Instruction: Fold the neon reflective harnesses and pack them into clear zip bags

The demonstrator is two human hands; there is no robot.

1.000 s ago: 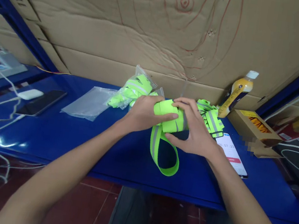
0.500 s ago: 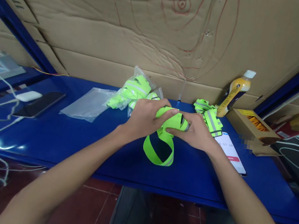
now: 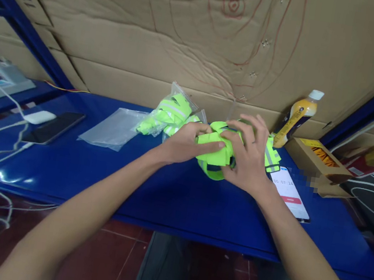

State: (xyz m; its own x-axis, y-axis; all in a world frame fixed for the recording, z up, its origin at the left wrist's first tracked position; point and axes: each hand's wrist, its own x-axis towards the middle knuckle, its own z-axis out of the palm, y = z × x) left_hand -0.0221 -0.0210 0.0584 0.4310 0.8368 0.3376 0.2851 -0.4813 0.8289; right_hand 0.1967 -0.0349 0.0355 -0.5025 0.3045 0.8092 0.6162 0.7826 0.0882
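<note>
A folded neon yellow-green reflective strap [image 3: 214,150] is held over the middle of the blue table. My left hand [image 3: 184,143] grips its left side, the thumb lying along the front. Around the right side curve the fingers of my right hand [image 3: 250,157], slightly spread, with its thumb underneath. Part of the strap sags in a short loop [image 3: 215,175] below the bundle. Behind my left hand lie clear plastic bags [image 3: 168,112] packed with similar neon straps. Another neon strap [image 3: 271,156] lies just beyond my right hand, partly hidden by it.
A flat clear bag [image 3: 112,128] lies to the left, near a dark phone [image 3: 56,128] and a white case [image 3: 40,117] with cables. At right are a lit phone [image 3: 288,194], a yellow drink bottle [image 3: 296,119] and an open cardboard box [image 3: 321,163]. Cardboard [image 3: 119,30] walls the back.
The hanging strap loop has been drawn up and is much shorter. My right hand has lifted and spread its fingers around the bundle. The view has shifted slightly.
</note>
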